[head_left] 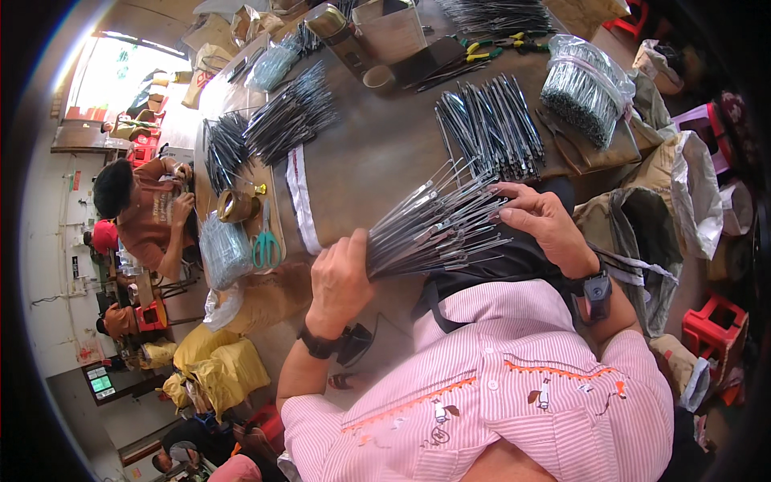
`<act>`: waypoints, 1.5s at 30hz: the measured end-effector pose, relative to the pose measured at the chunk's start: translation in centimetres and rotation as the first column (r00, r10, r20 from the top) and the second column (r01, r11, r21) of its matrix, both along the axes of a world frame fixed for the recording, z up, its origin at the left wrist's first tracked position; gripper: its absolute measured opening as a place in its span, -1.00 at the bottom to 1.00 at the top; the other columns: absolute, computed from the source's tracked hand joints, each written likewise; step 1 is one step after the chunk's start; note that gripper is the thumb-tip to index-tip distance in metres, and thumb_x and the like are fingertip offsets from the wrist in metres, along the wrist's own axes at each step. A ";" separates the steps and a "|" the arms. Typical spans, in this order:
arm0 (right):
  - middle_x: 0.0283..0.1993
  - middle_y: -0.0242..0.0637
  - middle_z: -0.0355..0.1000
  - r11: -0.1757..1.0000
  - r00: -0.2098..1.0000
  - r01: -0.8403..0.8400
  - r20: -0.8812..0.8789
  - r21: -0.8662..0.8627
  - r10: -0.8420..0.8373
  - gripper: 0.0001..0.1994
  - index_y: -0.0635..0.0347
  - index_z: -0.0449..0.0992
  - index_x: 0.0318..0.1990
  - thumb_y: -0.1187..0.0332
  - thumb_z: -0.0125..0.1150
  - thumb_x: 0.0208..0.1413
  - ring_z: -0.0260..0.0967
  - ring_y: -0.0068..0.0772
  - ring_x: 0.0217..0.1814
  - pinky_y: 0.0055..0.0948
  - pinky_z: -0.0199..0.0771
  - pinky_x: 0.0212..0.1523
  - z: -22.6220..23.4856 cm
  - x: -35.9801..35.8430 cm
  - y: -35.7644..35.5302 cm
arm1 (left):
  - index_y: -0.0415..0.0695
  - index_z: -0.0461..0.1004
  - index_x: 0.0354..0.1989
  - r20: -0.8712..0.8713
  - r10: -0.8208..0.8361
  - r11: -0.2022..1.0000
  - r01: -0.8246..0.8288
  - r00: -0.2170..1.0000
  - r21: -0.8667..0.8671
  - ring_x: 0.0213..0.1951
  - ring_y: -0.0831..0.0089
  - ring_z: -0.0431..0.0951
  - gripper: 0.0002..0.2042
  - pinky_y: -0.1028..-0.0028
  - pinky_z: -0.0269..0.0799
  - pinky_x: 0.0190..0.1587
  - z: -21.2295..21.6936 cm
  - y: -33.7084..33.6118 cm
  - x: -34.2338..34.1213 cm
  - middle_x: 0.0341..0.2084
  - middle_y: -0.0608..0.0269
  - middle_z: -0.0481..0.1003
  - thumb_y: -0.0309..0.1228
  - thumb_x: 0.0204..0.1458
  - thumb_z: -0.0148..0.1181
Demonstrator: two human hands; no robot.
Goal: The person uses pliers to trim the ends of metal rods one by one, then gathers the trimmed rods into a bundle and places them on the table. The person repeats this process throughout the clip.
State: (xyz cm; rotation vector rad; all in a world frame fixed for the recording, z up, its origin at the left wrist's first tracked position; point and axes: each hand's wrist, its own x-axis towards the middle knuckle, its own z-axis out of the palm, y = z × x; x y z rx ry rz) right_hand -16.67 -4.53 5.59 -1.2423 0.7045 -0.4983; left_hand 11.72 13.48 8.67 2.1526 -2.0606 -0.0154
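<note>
Brown bench (pixel 371 173). Bundle of metal strips (pixel 438 229): slants up rightward, clenched in left hand (pixel 340 275); far tips near narrowly parted right hand (pixel 552 227).

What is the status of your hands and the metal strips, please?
Left hand gripping metal strip bundle. Right hand at its other end. Strip pile just beyond.

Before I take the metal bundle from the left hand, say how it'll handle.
The metal bundle is probably stiff, its thin strips running nearly straight from the left hand. It may splay or shed pieces: the ends fan out, no tie visible. Shiny surfaces could be slippery.
</note>
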 end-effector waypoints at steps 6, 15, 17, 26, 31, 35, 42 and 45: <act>0.15 -0.12 0.40 0.984 0.994 -0.109 0.042 0.137 0.105 -0.82 0.38 0.65 -0.29 0.40 0.34 0.05 0.29 -0.39 0.23 -0.46 0.31 0.14 -1.2 0.7 -0.5 | -0.18 0.31 0.05 0.035 -0.024 1.000 0.024 0.999 -0.016 -0.30 0.05 0.51 -0.26 0.22 0.41 -0.23 0.3 -0.5 -0.2 -0.35 0.07 0.45 -0.55 -0.48 0.48; 0.14 -0.12 0.39 1.000 0.999 0.014 0.036 0.011 -0.014 -0.88 0.36 0.63 -0.32 0.46 0.31 0.03 0.39 -0.52 0.00 -0.55 0.33 0.03 -1.0 1.0 -0.4 | -0.23 0.35 -0.01 0.036 -0.048 0.996 0.050 0.998 -0.078 -0.39 0.09 0.48 -0.44 0.24 0.37 -0.32 0.5 -1.0 -0.2 -0.43 0.10 0.43 -0.58 -0.33 0.28; 0.17 -0.13 0.37 0.998 0.999 0.052 0.004 0.042 -0.052 -0.90 0.34 0.60 -0.36 0.47 0.31 0.04 0.36 -0.52 0.06 -0.54 0.32 0.07 -0.7 0.5 -0.8 | -0.20 0.32 0.03 0.048 0.003 1.000 -0.002 0.999 -0.006 -0.29 0.05 0.52 -0.28 0.23 0.41 -0.24 0.6 -0.8 -0.1 -0.33 0.06 0.47 -0.55 -0.46 0.46; 0.13 -0.06 0.43 0.938 0.991 0.015 -0.123 -0.346 -0.061 -0.82 0.31 0.65 -0.31 0.38 0.38 -0.05 0.28 -0.21 0.27 -0.33 0.15 0.29 0.7 -0.4 0.4 | -0.23 0.37 -0.04 0.038 -0.052 0.992 0.055 0.998 -0.111 -0.44 0.13 0.46 -0.51 0.25 0.36 -0.37 0.4 -1.1 -0.3 -0.49 0.13 0.39 -0.61 -0.29 0.19; 0.12 0.07 0.43 0.983 0.996 0.005 -0.081 -0.185 -0.021 -0.79 0.39 0.63 -0.30 0.40 0.36 -0.05 0.29 -0.17 0.28 -0.35 0.20 0.25 0.3 0.5 0.3 | -0.23 0.37 -0.04 0.049 -0.065 0.990 0.071 0.997 -0.118 -0.45 0.14 0.46 -0.52 0.26 0.36 -0.37 0.7 -1.1 -0.5 -0.49 0.13 0.39 -0.62 -0.28 0.17; 0.13 0.06 0.43 0.999 0.998 -0.040 -0.044 -0.010 0.039 -0.79 0.46 0.61 -0.31 0.43 0.31 -0.03 0.33 -0.27 0.22 -0.42 0.24 0.19 0.2 0.7 0.1 | -0.23 0.38 -0.04 0.078 -0.065 0.990 0.074 0.995 -0.121 -0.45 0.15 0.46 -0.53 0.26 0.36 -0.37 0.8 -1.0 -0.5 -0.48 0.14 0.40 -0.61 -0.26 0.16; 0.12 -0.05 0.44 0.991 0.995 -0.027 -0.097 -0.130 0.014 -0.82 0.43 0.61 -0.38 0.43 0.28 -0.01 0.37 -0.45 0.08 -0.51 0.32 0.08 1.6 0.0 -0.5 | -0.23 0.38 -0.05 0.078 -0.051 0.991 0.060 0.996 -0.124 -0.46 0.16 0.46 -0.57 0.27 0.36 -0.38 0.6 -0.4 -0.1 -0.51 0.16 0.39 -0.62 -0.22 0.12; 0.10 -0.08 0.45 0.998 0.991 0.053 -0.118 -0.036 -0.057 -0.84 0.37 0.62 -0.39 0.41 0.30 -0.01 0.36 -0.35 0.14 -0.42 0.26 0.17 1.7 -0.5 -0.4 | -0.23 0.38 -0.05 0.082 -0.030 0.992 0.040 0.996 -0.123 -0.46 0.17 0.46 -0.58 0.27 0.36 -0.38 0.5 -0.2 0.1 -0.52 0.16 0.39 -0.62 -0.21 0.11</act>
